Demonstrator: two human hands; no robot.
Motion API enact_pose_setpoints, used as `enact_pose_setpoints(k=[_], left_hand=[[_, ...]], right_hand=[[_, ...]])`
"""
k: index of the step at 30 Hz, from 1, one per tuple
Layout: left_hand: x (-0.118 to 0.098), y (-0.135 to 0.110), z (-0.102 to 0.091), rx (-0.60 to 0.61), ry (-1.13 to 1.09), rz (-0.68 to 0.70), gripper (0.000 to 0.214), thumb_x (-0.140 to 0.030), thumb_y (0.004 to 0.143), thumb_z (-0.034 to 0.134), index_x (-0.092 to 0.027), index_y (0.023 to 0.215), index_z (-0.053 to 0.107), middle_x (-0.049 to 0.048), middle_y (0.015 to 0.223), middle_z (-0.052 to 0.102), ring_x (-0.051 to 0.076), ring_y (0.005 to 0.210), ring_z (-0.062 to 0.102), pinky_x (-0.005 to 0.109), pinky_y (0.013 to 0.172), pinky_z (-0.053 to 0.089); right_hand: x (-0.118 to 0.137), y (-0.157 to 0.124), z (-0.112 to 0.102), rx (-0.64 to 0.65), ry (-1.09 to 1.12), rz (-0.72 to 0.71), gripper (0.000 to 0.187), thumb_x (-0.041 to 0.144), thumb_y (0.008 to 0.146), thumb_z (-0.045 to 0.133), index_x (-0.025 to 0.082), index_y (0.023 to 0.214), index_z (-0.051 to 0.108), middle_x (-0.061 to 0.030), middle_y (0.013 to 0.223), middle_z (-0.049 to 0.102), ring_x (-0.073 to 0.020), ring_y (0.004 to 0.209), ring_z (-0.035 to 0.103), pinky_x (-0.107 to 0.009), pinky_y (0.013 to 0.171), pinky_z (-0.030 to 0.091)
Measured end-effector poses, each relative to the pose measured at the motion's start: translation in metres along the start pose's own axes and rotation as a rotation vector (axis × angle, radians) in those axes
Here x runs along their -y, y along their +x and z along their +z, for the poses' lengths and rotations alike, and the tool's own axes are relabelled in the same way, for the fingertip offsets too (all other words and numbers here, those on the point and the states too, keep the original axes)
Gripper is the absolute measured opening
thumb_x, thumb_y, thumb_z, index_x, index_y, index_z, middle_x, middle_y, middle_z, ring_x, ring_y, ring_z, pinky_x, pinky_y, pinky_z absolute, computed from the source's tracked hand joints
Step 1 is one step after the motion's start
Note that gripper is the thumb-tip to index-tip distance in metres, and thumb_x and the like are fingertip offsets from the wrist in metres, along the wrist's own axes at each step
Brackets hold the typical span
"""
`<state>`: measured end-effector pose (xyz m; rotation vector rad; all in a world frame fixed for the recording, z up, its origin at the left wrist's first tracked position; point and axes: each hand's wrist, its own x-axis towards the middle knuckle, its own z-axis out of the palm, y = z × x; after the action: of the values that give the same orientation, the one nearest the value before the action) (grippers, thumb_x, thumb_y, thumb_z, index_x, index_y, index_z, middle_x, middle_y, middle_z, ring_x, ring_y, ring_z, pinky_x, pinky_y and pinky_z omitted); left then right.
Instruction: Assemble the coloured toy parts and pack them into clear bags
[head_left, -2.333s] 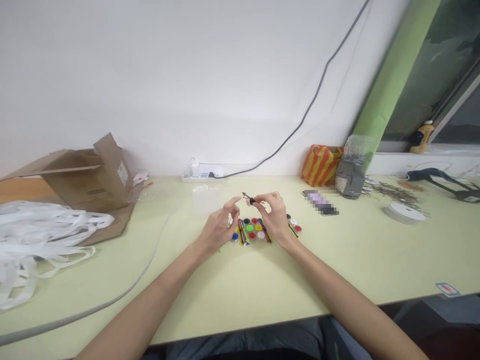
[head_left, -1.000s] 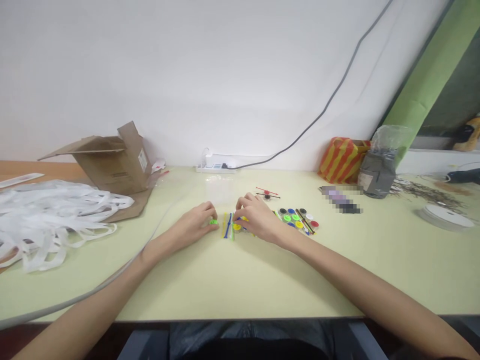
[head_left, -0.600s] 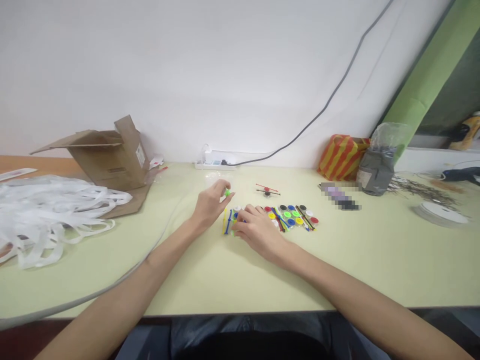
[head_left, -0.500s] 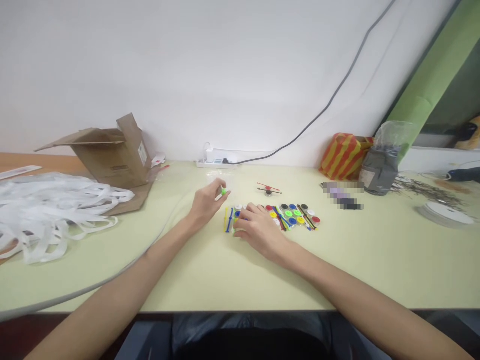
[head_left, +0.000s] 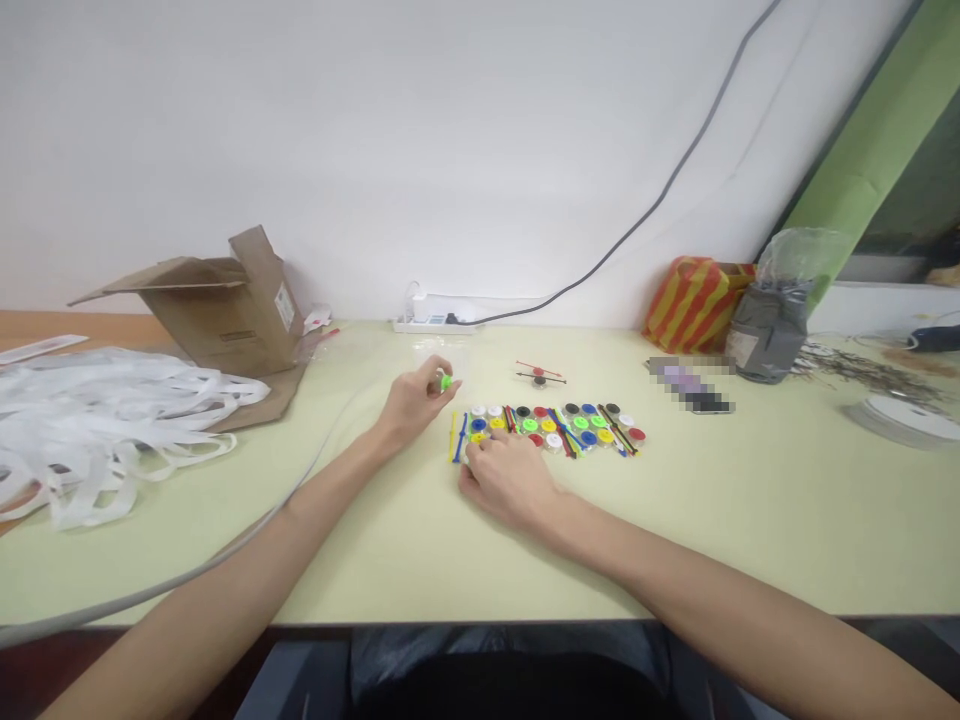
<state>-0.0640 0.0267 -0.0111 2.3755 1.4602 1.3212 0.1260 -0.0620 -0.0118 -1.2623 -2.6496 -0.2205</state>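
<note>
My left hand [head_left: 411, 404] is raised a little above the pale green table [head_left: 750, 520], its fingertips pinched on a small bright green round piece [head_left: 446, 381]. My right hand [head_left: 504, 476] rests on the table with its fingers curled down at the left end of a cluster of small coloured round pieces [head_left: 559, 428] and thin coloured sticks [head_left: 457, 436]. Whether those fingers grip a stick is hidden. Behind the cluster lies an assembled piece with red and black sticks [head_left: 538, 374].
A heap of white straps [head_left: 97, 420] and an open cardboard box [head_left: 217, 312] lie at the left. A power strip [head_left: 431, 320] sits by the wall. At the right are a striped bag [head_left: 697, 305], a grey plastic bag [head_left: 772, 315], a phone [head_left: 690, 385] and a white tape roll [head_left: 904, 420].
My left hand picked up the green piece and lifted it off the table. My right hand slid back toward me at the left end of the sticks. An assembled piece now lies behind the cluster.
</note>
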Motion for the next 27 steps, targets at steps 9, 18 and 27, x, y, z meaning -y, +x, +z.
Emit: enact_pose_setpoints(k=[9,18,27], left_hand=[[0.002,0.001,0.0,0.051,-0.063,0.034,0.017,-0.037,0.09,0.062,-0.023,0.099,0.057,-0.0072,0.061,0.047,0.011,0.056,0.044,0.023,0.059,0.038],[-0.006,0.001,0.0,0.042,-0.067,0.032,0.024,-0.037,0.09,0.061,-0.024,0.11,0.062,-0.0045,0.068,0.059,0.012,0.062,0.056,0.024,0.066,0.046],[-0.033,0.031,-0.023,-0.3,-0.343,-0.176,0.036,-0.045,0.087,0.067,-0.018,0.111,0.062,0.0034,0.079,0.07,0.015,0.067,0.068,0.024,0.058,0.051]], right_hand=[[0.004,0.005,-0.002,0.077,0.031,0.062,0.027,0.019,0.094,0.044,0.014,0.097,0.07,-0.0142,0.086,0.075,-0.0252,0.079,0.072,-0.031,0.064,0.048],[0.006,0.007,-0.007,0.106,0.049,0.055,0.026,0.013,0.091,0.045,0.011,0.095,0.071,-0.0171,0.084,0.075,-0.0281,0.079,0.073,-0.032,0.06,0.047],[-0.017,-0.003,-0.02,-0.335,0.271,-0.19,0.016,0.016,0.083,0.052,0.017,0.069,0.059,-0.0061,0.067,0.067,-0.0158,0.065,0.06,-0.025,0.058,0.037]])
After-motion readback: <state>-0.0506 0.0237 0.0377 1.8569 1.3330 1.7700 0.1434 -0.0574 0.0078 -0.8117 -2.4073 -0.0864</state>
